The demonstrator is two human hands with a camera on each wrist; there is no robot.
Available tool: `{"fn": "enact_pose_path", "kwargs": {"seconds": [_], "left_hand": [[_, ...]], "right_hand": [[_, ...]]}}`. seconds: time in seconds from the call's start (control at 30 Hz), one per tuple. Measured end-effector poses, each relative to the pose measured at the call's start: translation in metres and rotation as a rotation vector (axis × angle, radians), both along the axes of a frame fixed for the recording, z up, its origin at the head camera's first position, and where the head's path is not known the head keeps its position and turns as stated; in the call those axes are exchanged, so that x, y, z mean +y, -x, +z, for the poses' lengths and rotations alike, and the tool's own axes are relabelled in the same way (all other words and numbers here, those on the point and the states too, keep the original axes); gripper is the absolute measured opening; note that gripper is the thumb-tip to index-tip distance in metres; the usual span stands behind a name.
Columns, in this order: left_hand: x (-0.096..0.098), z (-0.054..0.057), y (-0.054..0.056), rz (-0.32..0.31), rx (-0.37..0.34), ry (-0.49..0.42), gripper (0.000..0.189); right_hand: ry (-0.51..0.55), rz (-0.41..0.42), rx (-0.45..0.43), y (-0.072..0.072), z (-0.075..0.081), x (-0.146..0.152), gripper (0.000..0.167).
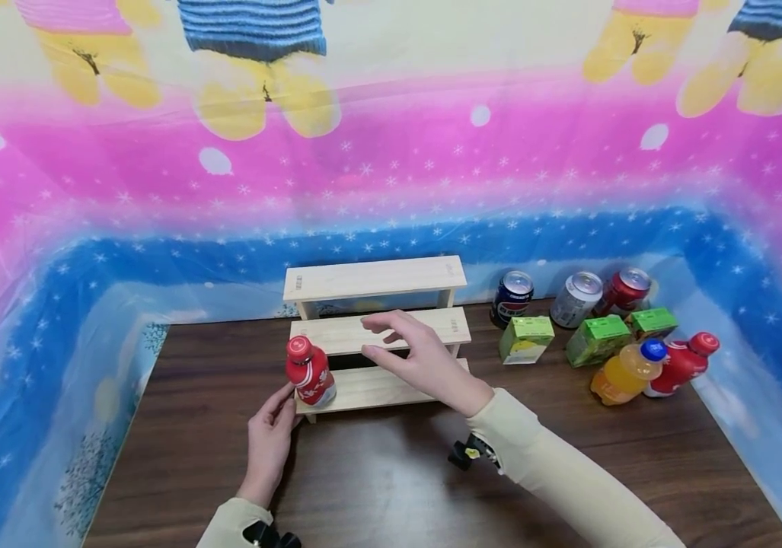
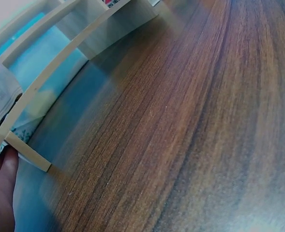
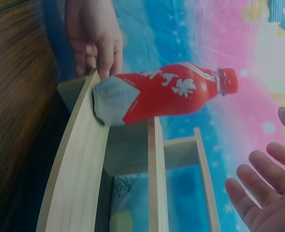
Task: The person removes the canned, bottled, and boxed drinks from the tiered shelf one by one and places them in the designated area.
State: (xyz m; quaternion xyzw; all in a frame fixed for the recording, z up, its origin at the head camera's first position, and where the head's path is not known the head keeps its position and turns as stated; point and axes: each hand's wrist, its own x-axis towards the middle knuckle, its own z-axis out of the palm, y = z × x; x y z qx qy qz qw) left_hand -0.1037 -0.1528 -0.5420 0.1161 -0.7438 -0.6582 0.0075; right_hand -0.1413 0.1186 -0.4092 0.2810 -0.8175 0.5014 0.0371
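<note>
A red-capped bottle (image 1: 311, 371) with a red and white label stands upright at the left end of the lowest board of a three-step wooden shelf (image 1: 380, 388). At that same end, my left hand (image 1: 270, 445) grips the board's edge just beside the bottle's base. The right wrist view also shows the left hand (image 3: 96, 36) there, its fingertips at the board's end. Over the middle step hovers my right hand (image 1: 428, 361), fingers spread loosely and holding nothing. In the right wrist view, the bottle (image 3: 166, 94) lies apart from those open fingers.
To the right of the shelf stand a dark blue can (image 1: 512, 298), a silver can (image 1: 576, 299) and a red can (image 1: 624, 291). Before them are several green juice boxes (image 1: 526, 339), an orange drink bottle (image 1: 629, 371) and another red bottle (image 1: 681, 364). Patterned cloth (image 1: 391, 167) walls the table's back and sides.
</note>
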Motion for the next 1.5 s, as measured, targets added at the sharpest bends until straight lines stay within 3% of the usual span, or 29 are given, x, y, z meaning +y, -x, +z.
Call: {"fn": "enact_pose_path", "kwargs": {"seconds": [0.33, 0.8, 1.17, 1.5], "left_hand": [[0.0, 0.001, -0.001, 0.007, 0.009, 0.001, 0.038], [0.0, 0.002, -0.002, 0.014, 0.041, -0.023, 0.038], [-0.001, -0.001, -0.001, 0.019, 0.035, -0.035, 0.037], [-0.002, 0.0, -0.002, 0.007, 0.038, -0.025, 0.038]], "right_hand": [[-0.027, 0.086, -0.059, 0.013, 0.004, -0.038, 0.045], [-0.069, 0.168, -0.099, 0.02, -0.008, -0.072, 0.049], [-0.098, 0.156, -0.153, 0.02, -0.012, -0.083, 0.048], [-0.118, 0.131, -0.14, 0.021, -0.016, -0.085, 0.045]]}}
